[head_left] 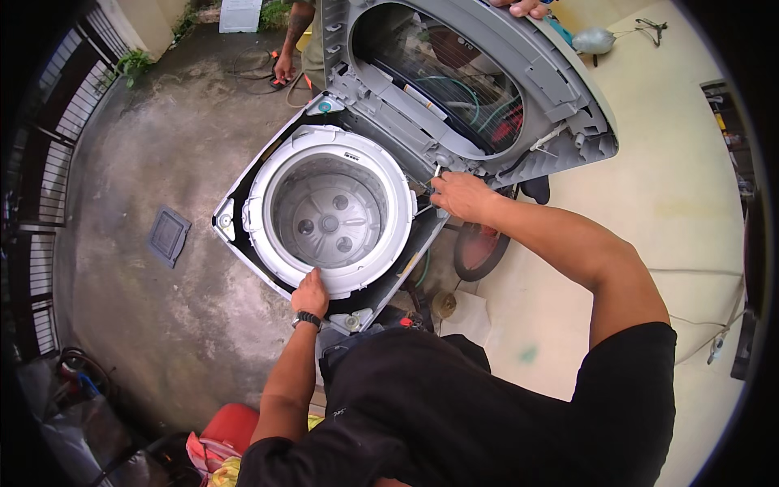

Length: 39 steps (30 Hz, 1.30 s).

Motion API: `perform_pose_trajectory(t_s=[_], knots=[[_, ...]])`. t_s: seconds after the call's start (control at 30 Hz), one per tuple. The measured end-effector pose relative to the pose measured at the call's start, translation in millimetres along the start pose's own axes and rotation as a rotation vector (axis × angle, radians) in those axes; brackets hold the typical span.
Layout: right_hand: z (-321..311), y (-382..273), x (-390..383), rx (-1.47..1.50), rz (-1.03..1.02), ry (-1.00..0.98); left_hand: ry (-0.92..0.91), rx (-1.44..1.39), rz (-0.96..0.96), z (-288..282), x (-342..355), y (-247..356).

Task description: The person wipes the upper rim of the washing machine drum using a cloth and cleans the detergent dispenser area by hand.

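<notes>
A top-load washing machine stands with its grey top cover (560,73) tilted up at the back and its white tub ring (268,252) exposed. Inside it is a metal drum (329,223). My left hand (311,294), watch at the wrist, is closed over the near edge of the tub ring. At the right corner of the cabinet, my right hand (461,196) has its fingers pinched together beside a thin whitish piece (438,171). What it grips is mostly hidden by the fingers. Another person's hand (519,8) rests on the raised cover's upper edge.
Another person's hand (284,69) at the back holds an orange-and-black item near a cable. A grey square panel (170,235) lies on the concrete floor at left. A red container (231,426) sits at lower left. A pale wall (649,219) stands at right.
</notes>
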State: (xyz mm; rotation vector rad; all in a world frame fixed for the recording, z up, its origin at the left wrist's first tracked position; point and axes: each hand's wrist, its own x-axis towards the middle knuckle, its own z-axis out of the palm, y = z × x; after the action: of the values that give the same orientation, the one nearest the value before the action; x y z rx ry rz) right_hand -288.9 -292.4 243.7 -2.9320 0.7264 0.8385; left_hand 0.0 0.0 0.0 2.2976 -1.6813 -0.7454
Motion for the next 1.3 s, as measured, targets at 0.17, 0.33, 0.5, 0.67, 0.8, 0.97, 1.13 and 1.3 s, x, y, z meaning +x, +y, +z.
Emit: perform_pose_trajectory(t_s=[0.17,0.33,0.5,0.67,0.8,0.97,1.13,1.3], knots=[[12,24,18,0.689,0.596,-0.407,0.030,0.035,-0.003,-1,-11,-1],[10,-3,-3,-0.015,-0.062,0.130,0.037,0.023,0.001,-1,-2,0],[3,-1,4,0.411,0.308,-0.242,0.061,0.015,0.004,-5,-5,2],[3,-9,0,0.389,0.334,-0.229,0.030,0.023,-0.005,-3,-4,2],[-1,-13,-12,0.056,-0.019,-0.080,0.057,0.016,0.015,-2,-5,2],[6,12,15,1.050,0.885,-0.432,0.034,0.012,0.001,-5,-4,6],[8,-9,-8,0.056,0.146,-0.067,0.048,0.020,0.006,-2,-5,1],[-1,-2,-3,0.243,0.147,-0.128,0.060,0.020,0.010,-1,-4,1]])
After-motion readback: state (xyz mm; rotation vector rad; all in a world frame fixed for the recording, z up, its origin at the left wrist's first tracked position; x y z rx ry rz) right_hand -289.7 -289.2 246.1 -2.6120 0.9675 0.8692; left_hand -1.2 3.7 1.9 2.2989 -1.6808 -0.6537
